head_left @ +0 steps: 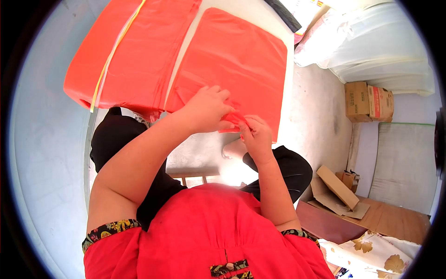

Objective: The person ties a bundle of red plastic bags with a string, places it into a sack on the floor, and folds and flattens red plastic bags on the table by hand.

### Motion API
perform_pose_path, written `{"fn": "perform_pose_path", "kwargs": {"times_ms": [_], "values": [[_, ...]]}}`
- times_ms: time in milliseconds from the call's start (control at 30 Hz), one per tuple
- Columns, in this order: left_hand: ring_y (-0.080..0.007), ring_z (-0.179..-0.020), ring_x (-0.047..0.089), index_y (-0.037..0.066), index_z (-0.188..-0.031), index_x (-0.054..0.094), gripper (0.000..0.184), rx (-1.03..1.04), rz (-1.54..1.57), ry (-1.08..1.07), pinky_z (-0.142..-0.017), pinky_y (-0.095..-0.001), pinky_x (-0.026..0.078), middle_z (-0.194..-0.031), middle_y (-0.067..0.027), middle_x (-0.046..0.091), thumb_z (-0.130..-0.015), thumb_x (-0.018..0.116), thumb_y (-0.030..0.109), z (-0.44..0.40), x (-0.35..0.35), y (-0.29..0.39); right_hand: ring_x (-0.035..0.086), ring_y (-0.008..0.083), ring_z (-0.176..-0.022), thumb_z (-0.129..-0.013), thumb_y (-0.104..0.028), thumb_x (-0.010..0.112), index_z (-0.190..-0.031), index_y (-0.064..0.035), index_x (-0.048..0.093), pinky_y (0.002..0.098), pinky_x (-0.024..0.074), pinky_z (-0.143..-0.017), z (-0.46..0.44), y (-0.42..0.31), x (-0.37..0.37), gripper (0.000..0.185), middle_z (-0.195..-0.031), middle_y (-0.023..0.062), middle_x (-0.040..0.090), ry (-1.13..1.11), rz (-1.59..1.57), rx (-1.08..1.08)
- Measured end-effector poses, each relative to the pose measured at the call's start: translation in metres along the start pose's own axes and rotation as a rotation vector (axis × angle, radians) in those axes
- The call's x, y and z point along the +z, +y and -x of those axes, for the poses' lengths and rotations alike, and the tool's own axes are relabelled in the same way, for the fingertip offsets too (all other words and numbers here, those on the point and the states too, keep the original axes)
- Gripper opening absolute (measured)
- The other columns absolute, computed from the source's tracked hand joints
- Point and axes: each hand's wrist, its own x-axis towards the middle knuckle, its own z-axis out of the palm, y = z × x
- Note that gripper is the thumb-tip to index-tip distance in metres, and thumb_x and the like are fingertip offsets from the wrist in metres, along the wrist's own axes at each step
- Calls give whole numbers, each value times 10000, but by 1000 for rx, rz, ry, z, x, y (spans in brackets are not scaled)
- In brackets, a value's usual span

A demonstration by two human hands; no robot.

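Observation:
A flat stack of thin red plastic sheets or bags lies on a pale table. At its near edge a bunched piece of red plastic is lifted between my two hands. My left hand grips this piece from the left, thumb below and fingers curled above. From the right, my right hand pinches the same piece between thumb and fingers. Whether the piece is separate from the stack I cannot tell. To the left lies a thicker red bundle with a yellow and white strap across it.
My knees in black trousers are under the near table edge. Cardboard boxes stand by the right wall, with a flattened carton nearer on a wooden surface. White sheeting hangs at the upper right. A pale wall runs along the left.

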Motion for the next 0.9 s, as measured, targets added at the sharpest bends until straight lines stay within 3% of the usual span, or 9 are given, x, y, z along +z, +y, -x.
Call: {"fn": "perform_pose_path", "kwargs": {"times_ms": [133, 233, 333, 433, 533, 633, 733, 833, 900], "values": [[-300, -1199, 556, 103, -1155, 784, 444, 12, -4, 9, -1027, -450, 462, -1265, -120, 630, -874, 780, 447, 2, 3, -1, 582, 89, -684, -1072, -202, 634, -971, 46, 695, 257, 497, -585, 2, 11, 3, 274, -1030, 64, 689, -31, -212, 138], [-298, -1213, 556, 100, -1148, 783, 410, 21, 4, 2, -1023, -453, 463, -1277, -117, 632, -867, 785, 399, 4, -1, 1, 627, 100, -744, -1090, -249, 609, -1048, 5, 710, 260, 540, -645, 6, -2, -4, 276, -985, 50, 698, -48, -477, 407], [-295, -1165, 571, 131, -1116, 794, 339, 53, -30, 46, -975, -459, 470, -1214, -101, 646, -881, 756, 372, 3, 8, -4, 621, 100, -835, -1070, -244, 621, -1102, -4, 704, 308, 496, -690, 5, 0, -3, 256, -926, 29, 665, -18, -551, 437], [-289, -1157, 587, 104, -1060, 793, 260, 20, -30, 0, -976, -455, 477, -1227, -91, 661, -885, 746, 290, 0, 1, 0, 624, 107, -815, -1067, -247, 624, -1086, -1, 702, 276, 514, -713, 3, -20, -6, 259, -937, 36, 671, 42, -643, 441], [-288, -1128, 609, 75, -1008, 790, 200, -11, -26, -32, -968, -452, 494, -1220, -88, 682, -888, 728, 221, -3, -4, 2, 631, 115, -815, -1059, -236, 637, -1101, 13, 708, 277, 536, -748, 4, -37, -3, 263, -964, 41, 684, 261, -642, 251], [-293, -1080, 630, 49, -973, 786, 174, -35, 30, -18, -940, -445, 518, -1179, -95, 703, -891, 693, 172, -9, 0, -5, 641, 126, -830, -1049, -208, 648, -1160, 13, 719, 285, 537, -752, 14, -11, -6, 257, -1009, 56, 705, 219, -509, 152], [-302, -1053, 640, 11, -965, 772, 178, -74, 123, -32, -926, -434, 535, -1149, -107, 715, -891, 659, 127, -13, -3, -5, 646, 129, -826, -1029, -152, 666, -1118, 8, 717, 290, 535, -748, 20, -16, -1, 190, -979, 58, 704, -91, -412, 345], [-308, -1052, 641, -18, -960, 760, 184, -90, 169, -22, -923, -426, 539, -1142, -117, 719, -893, 631, 95, -13, -4, -6, 647, 126, -819, -1004, -124, 696, -1085, 3, 712, 285, 526, -738, 29, -5, 15, 151, -941, 67, 706, 39, -319, 138], [-311, -1054, 641, -27, -952, 757, 186, -94, 193, -2, -922, -425, 539, -1142, -120, 720, -894, 618, 82, -11, -2, -5, 648, 141, -837, -962, -95, 735, -1082, 11, 690, 295, 527, -753, 32, 3, 7, 167, -951, 73, 699, 195, -271, 131]]}}
